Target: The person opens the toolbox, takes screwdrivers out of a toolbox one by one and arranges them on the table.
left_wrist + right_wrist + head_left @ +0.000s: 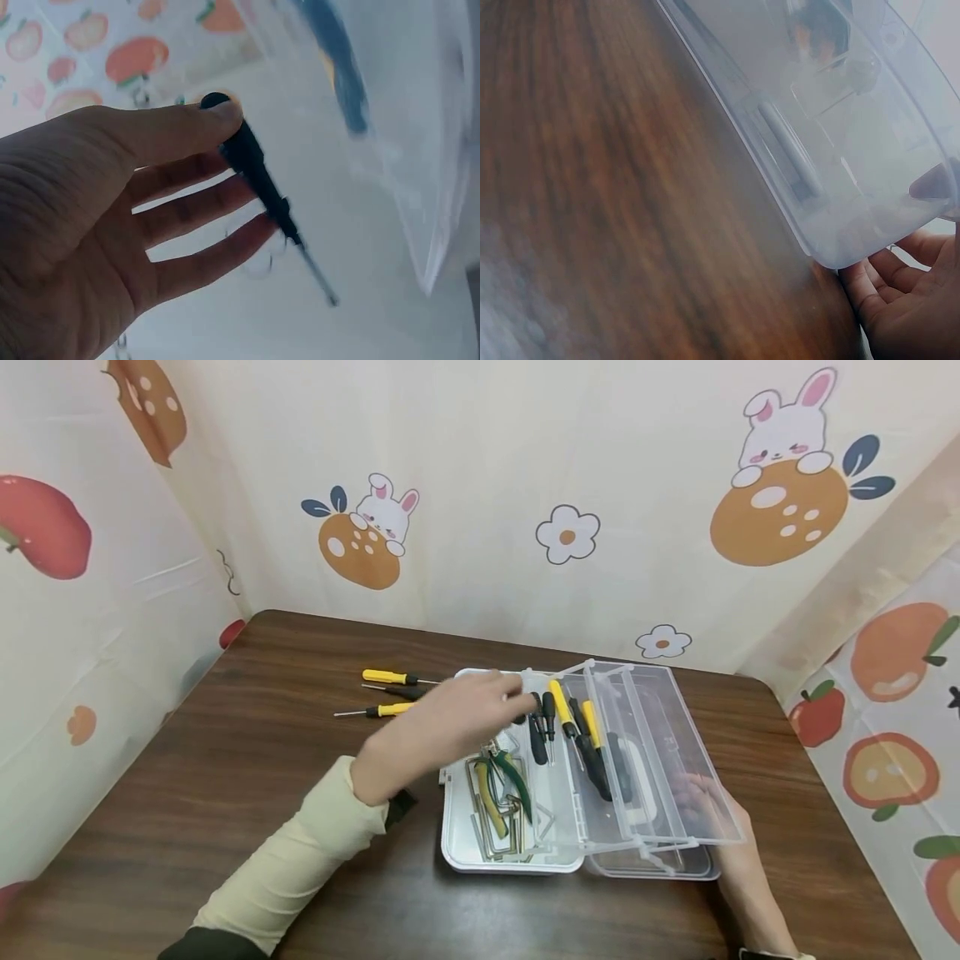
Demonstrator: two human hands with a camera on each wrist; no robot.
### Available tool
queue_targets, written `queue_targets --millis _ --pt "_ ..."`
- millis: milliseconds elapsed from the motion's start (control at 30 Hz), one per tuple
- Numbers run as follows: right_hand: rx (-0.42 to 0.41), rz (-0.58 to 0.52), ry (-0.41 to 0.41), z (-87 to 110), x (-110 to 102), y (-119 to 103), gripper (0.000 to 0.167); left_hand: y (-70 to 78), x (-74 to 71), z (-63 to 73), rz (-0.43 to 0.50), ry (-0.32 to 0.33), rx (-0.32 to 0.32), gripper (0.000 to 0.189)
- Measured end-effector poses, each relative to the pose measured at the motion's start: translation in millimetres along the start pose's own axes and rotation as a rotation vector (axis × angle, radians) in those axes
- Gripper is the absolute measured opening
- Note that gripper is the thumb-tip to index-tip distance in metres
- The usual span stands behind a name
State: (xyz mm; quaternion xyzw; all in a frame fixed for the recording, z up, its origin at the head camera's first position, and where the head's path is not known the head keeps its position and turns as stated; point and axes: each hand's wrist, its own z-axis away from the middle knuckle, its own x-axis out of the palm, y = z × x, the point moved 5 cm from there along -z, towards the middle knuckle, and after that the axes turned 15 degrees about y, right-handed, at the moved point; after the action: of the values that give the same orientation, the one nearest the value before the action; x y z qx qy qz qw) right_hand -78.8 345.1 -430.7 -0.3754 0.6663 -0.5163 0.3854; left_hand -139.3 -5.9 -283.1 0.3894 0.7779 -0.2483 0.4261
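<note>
My left hand [446, 720] is over the white toolbox [457, 852]. In the left wrist view it pinches a black screwdriver [253, 169] between thumb and fingers, shaft slanting down. Below it in the box lie green-and-yellow pliers [516, 781] and several L-shaped hex keys [480, 814]. A clear tray [660, 727] swings out to the right of the box, with several black and yellow screwdrivers [558, 702] towards its left side. My right hand [723, 814] holds the tray's right edge, its fingers partly seen through the plastic.
Left of the box, several loose screwdrivers [386, 677] lie on the brown wooden table [247, 760]. The box's clear lid [652, 866] lies folded back beneath the tray. A printed curtain [480, 527] hangs behind the table and along both sides.
</note>
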Motion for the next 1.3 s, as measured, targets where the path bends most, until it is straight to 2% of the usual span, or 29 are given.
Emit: queue_targets --millis 133,267,400,533,633,800,1033,1167,1300 --pt "0.006 0.001 -0.006 -0.2 0.2 -0.6 0.024 -26.3 -6.3 7.3 0.022 -0.018 -0.114 0.029" --pt "0.033 -0.001 -0.004 -0.4 -0.2 1.2 0.023 -48.9 -4.6 13.9 0.089 -0.083 -0.236 0.032" --pt "0.034 -0.007 0.0 0.7 -1.8 3.4 0.025 -67.5 5.6 19.6 0.127 -0.155 -0.325 0.032" --pt "0.02 -0.021 -0.011 1.2 -1.4 4.0 0.027 -83.9 19.2 28.3 0.126 -0.229 -0.404 0.023" --pt "0.016 -0.031 -0.007 1.2 -1.0 3.1 0.026 -93.5 29.4 34.6 0.125 -0.285 -0.439 0.016" --pt "0.028 -0.008 0.006 0.5 -1.0 0.2 0.025 -102.3 43.3 43.1 0.148 -0.359 -0.487 0.018" --pt "0.017 -0.017 0.019 -0.7 -0.2 1.0 0.024 -104.6 61.1 52.5 0.192 -0.486 -0.593 0.019" --pt "0.013 -0.025 0.018 -0.9 0.2 1.4 0.024 -103.7 65.5 55.2 0.157 -0.553 -0.605 0.014" --pt "0.028 -0.022 0.015 -0.8 -0.1 2.2 0.024 -102.8 68.3 57.3 0.109 -0.587 -0.602 0.011"
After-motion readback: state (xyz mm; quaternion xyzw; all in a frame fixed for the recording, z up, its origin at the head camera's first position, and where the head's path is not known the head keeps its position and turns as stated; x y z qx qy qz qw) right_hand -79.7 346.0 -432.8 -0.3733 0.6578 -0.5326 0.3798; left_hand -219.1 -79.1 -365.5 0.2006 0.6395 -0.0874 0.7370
